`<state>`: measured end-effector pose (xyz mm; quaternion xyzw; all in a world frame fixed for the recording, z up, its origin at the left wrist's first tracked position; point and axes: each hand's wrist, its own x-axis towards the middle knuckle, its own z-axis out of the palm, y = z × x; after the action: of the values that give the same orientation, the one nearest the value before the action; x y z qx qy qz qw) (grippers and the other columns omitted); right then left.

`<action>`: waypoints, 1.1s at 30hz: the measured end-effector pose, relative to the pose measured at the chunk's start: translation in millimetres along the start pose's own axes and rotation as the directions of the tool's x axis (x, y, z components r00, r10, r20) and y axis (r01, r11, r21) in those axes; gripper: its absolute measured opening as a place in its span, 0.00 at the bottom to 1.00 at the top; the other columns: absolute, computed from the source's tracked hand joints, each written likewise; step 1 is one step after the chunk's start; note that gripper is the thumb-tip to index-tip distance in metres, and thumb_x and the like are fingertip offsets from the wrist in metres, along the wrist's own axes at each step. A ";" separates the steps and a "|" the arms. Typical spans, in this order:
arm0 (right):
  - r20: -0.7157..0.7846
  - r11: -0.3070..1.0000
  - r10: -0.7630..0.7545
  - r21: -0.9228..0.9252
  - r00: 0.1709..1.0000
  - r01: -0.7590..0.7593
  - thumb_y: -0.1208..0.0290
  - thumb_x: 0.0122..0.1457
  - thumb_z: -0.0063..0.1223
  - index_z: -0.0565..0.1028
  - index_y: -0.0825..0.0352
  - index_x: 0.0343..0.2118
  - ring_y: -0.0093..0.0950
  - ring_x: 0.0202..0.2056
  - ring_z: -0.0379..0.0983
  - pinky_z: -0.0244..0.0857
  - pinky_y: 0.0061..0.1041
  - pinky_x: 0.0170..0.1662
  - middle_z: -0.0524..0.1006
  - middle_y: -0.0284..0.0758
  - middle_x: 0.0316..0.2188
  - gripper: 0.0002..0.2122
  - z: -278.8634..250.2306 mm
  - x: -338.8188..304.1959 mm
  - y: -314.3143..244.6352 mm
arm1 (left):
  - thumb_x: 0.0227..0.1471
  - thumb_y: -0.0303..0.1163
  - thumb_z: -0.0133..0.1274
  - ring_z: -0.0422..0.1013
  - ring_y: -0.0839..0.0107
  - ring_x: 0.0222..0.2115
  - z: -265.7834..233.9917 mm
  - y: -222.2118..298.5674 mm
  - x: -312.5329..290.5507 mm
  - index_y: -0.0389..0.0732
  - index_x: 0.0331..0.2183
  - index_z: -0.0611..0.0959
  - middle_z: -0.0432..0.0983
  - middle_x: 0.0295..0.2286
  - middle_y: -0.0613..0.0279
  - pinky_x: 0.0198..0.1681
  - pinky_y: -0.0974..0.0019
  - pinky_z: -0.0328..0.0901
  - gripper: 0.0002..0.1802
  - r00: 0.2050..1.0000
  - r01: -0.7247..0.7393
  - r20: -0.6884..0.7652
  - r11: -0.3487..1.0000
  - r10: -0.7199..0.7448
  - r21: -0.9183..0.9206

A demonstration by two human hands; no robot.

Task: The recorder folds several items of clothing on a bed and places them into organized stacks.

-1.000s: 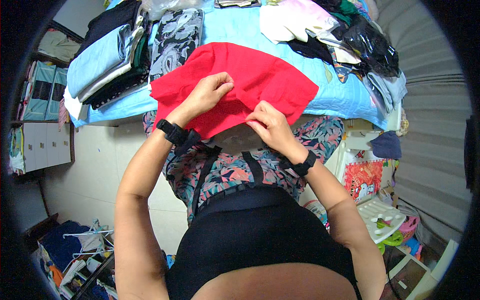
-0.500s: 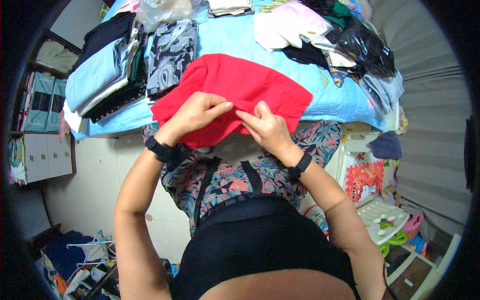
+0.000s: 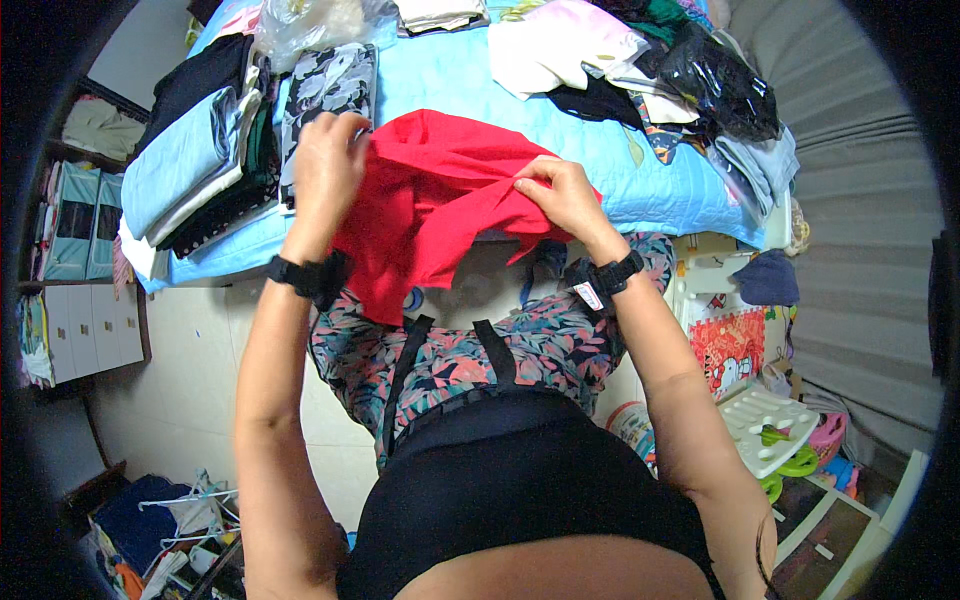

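A red cloth [image 3: 430, 190], possibly a garment, is bunched and creased between my hands, spread over the bed's near edge and hanging down toward my lap. My right hand [image 3: 565, 205] pinches its right part between thumb and fingers. At the cloth's upper left is my left hand [image 3: 328, 185], raised and blurred by motion. Its fingers curl close to the red edge, but whether they grip it is unclear. Just beyond that hand lies a folded black-and-grey patterned cloth [image 3: 330, 85].
The bed has a light blue quilt [image 3: 430, 75]. Folded clothes [image 3: 185, 140] are stacked at its left, near a clear plastic bag [image 3: 320, 25]. Loose clothes [image 3: 560, 45] and a shiny black bag [image 3: 720, 85] heap at the right. White hangers [image 3: 190, 505] lie on the lower left.
My left hand has moved left and away from me, my right hand slightly right. The smooth red cloth has become bunched, its left part hanging lower toward my lap.
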<state>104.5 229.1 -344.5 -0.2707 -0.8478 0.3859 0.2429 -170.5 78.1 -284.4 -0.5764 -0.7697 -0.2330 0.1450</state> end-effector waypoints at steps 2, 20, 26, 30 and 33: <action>-0.006 0.999 -0.004 0.042 1.000 0.004 0.73 0.50 0.59 0.79 0.70 0.28 0.32 0.32 0.77 0.69 0.28 0.38 0.78 0.40 0.27 0.06 1.8 -0.4 -4.7 | 0.46 0.31 0.59 0.70 0.58 0.36 8.6 30.5 -13.5 0.39 0.32 0.80 0.75 0.31 0.56 0.40 0.60 0.64 0.09 0.997 -0.074 -0.010 0.959 0.074 -0.274; -0.206 0.914 -0.130 -0.404 0.970 0.037 0.81 0.42 0.51 0.74 0.69 0.28 0.43 0.33 0.72 0.67 0.36 0.37 0.73 0.40 0.27 0.07 -37.2 -30.1 15.5 | 0.49 0.29 0.52 0.76 0.68 0.26 51.5 28.1 14.7 0.35 0.33 0.82 0.78 0.24 0.52 0.33 0.65 0.68 0.09 0.941 0.265 0.328 0.771 -0.077 -0.579; -0.274 0.956 0.175 0.276 0.946 -0.096 0.82 0.48 0.52 0.77 0.71 0.31 0.23 0.32 0.75 0.67 0.20 0.37 0.79 0.35 0.28 0.06 -36.2 -28.9 19.8 | 0.49 0.31 0.54 0.73 0.52 0.32 81.9 5.5 4.9 0.35 0.32 0.81 0.76 0.29 0.48 0.37 0.55 0.67 0.10 0.987 0.080 0.154 0.983 -0.054 -0.167; -0.215 0.880 0.243 0.460 0.946 -0.121 0.81 0.52 0.52 0.76 0.72 0.34 0.19 0.31 0.74 0.67 0.19 0.36 0.80 0.33 0.28 0.06 -31.5 -30.3 -1.8 | 0.40 0.32 0.63 0.65 0.51 0.47 44.9 73.0 3.2 0.41 0.48 0.74 0.70 0.45 0.51 0.52 0.54 0.60 0.30 0.976 -0.198 0.028 0.926 0.218 -0.321; -0.133 0.949 0.122 0.307 0.984 -0.076 0.81 0.51 0.53 0.76 0.70 0.34 0.18 0.29 0.74 0.67 0.21 0.33 0.80 0.35 0.26 0.07 -28.1 -35.9 -18.5 | 0.40 0.34 0.63 0.65 0.53 0.48 29.0 129.5 -2.2 0.42 0.49 0.74 0.70 0.45 0.52 0.52 0.53 0.60 0.31 0.894 -0.371 0.046 0.792 0.447 -0.484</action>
<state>143.4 210.3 -320.9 -0.3011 -0.7437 0.5007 0.3248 -44.8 120.9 -285.3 -0.7636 -0.5571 -0.3263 -0.0111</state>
